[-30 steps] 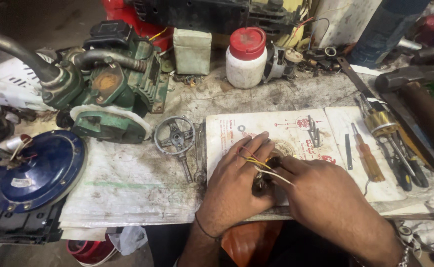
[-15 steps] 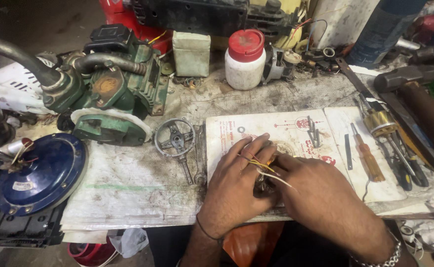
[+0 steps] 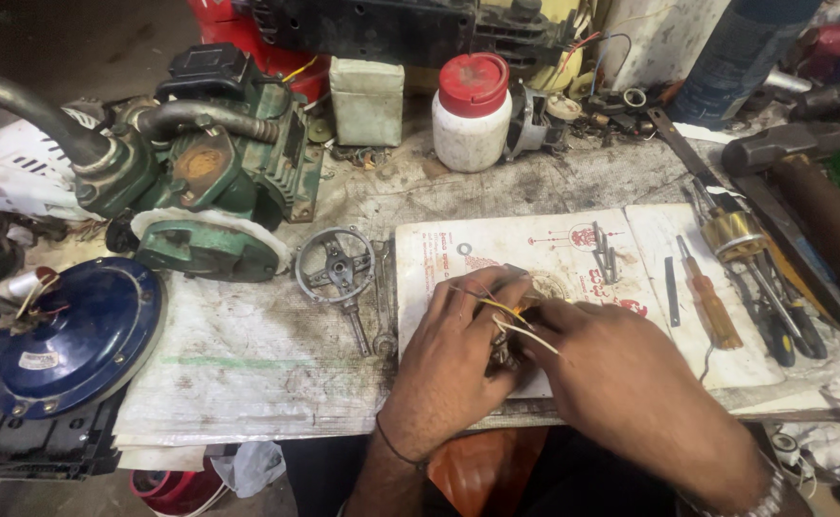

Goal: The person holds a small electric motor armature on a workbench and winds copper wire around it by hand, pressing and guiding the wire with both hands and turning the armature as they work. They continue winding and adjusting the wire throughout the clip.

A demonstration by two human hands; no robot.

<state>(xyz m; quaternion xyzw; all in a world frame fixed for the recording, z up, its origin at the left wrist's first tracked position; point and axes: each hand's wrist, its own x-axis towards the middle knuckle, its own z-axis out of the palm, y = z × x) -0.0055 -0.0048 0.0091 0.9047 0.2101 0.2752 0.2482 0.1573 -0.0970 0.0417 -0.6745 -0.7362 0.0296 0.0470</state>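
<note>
Near the front edge of the tabletop (image 3: 248,383), both my hands meet over a small dark part (image 3: 502,352) with thin yellow and white wires (image 3: 521,325). My left hand (image 3: 454,359) lies flat with its fingers (image 3: 482,292) spread narrow over the wires; my right hand (image 3: 621,373) closes from the other side, and I cannot tell how tight its fingers pinch, since the hands hide the part almost whole. Beneath them lies a printed white paper sheet (image 3: 497,244). Just right of it rest a wooden-handled screwdriver (image 3: 710,304) and dark pliers (image 3: 774,311). Left of the sheet sits a round metal spoked ring (image 3: 336,266), and beyond it a green cast motor (image 3: 214,168) with a ribbed hose. At the left edge lies a glossy blue round cover (image 3: 80,335). Toward the back edge stand a white plastic jar with a red lid (image 3: 471,115) and a pale boxy container (image 3: 367,101). Grimy, stained paper covers the tabletop, and clutter crowds every side.
</note>
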